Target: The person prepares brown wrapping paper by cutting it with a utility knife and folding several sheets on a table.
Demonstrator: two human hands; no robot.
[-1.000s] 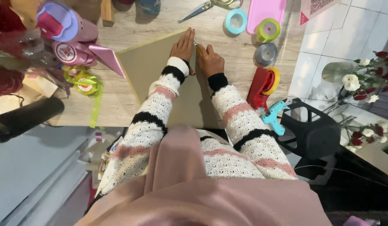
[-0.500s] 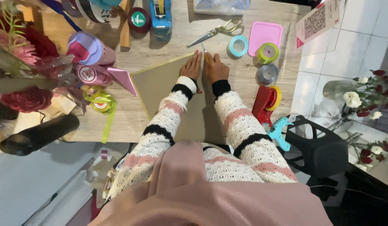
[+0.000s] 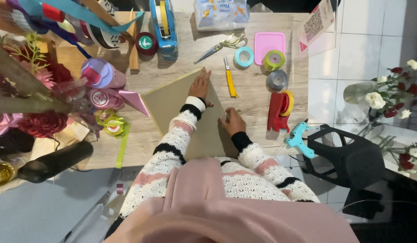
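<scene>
A sheet of tan paper [image 3: 172, 105] lies folded on the wooden table [image 3: 253, 101]. My left hand [image 3: 200, 84] lies flat on its far corner, fingers spread. My right hand [image 3: 232, 122] presses on the paper's right folded edge, nearer to me, fingers curled down on it. A yellow utility knife [image 3: 229, 83] lies on the table just right of my left hand, between both hands. Both arms wear a white, black and pink striped knit sleeve.
Scissors [image 3: 219, 46], tape rolls [image 3: 243, 56], a pink box [image 3: 269, 42], a red tape dispenser [image 3: 278, 111] and a blue glue gun [image 3: 298, 138] lie right. Ribbon spools, a pink bottle [image 3: 102, 73] and red flowers [image 3: 42, 121] crowd the left. A black chair [image 3: 348, 157] stands at right.
My right hand has slid back along the paper's right edge toward me, away from the left hand, which stays at the far corner. The camera view has tilted farther over the table.
</scene>
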